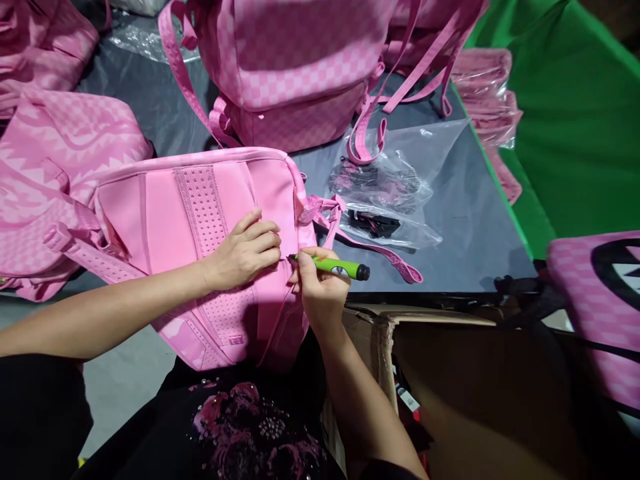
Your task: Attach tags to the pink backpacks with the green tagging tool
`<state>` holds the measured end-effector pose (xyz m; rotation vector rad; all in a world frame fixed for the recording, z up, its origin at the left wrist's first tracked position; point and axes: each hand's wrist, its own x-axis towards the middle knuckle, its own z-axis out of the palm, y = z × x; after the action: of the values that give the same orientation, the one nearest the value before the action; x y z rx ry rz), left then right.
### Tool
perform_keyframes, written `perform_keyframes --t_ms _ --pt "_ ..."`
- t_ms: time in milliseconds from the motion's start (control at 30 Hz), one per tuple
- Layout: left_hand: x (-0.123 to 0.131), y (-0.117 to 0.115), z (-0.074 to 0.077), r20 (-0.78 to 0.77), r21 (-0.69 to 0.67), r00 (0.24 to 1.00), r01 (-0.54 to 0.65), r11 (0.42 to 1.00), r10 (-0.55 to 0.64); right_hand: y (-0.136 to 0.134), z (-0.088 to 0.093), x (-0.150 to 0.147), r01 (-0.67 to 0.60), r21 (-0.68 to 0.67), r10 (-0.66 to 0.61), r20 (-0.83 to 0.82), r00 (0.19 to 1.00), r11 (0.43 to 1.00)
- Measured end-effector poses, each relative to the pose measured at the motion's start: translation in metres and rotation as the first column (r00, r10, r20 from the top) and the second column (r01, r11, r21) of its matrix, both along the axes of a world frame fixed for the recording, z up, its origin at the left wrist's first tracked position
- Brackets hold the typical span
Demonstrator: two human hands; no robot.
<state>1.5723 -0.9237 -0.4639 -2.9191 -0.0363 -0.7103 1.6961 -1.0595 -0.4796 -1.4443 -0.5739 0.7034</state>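
Observation:
A pink backpack (165, 220) lies in front of me at the table's edge, its padded back panel facing up. My left hand (245, 253) rests on that panel with its fingers loosely bent, pressing on the fabric. In my right hand (323, 283) is a green marker pen (345, 268), pinched between thumb and fingers. Its dark tip points left and meets or nearly meets the panel, just beside my left fingertips. The backpack's strap end (407, 270) trails to the right over the table.
Another pink checkered backpack (300, 60) stands behind, and a patterned one (75, 153) lies at left. Clear plastic bags (420, 180) with black pieces are on the grey table (465, 247). An open cardboard box (383, 347) sits below right, near a pink checkered bag (590, 300).

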Motion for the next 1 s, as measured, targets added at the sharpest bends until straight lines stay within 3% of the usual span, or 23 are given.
perform_keyframes --t_ms 100,267,700,1000 --pt "0.000 0.002 -0.002 0.042 -0.006 0.999 0.016 1.000 -0.016 0.003 0.000 0.003 -0.051 -0.047 0.056 0.097 0.994 0.998" --pt "0.001 0.003 -0.008 0.035 -0.017 0.999 0.019 1.000 -0.018 0.004 -0.003 0.008 -0.010 -0.042 0.022 0.301 0.953 0.999" --pt "0.003 0.006 -0.013 0.045 -0.005 0.999 -0.006 1.000 0.006 0.008 -0.004 0.013 -0.030 -0.178 0.090 0.345 0.934 0.984" --pt "0.003 0.005 -0.012 -0.001 -0.020 1.000 -0.028 0.999 0.028 0.009 -0.001 0.015 0.001 -0.230 0.115 0.489 0.865 0.973"
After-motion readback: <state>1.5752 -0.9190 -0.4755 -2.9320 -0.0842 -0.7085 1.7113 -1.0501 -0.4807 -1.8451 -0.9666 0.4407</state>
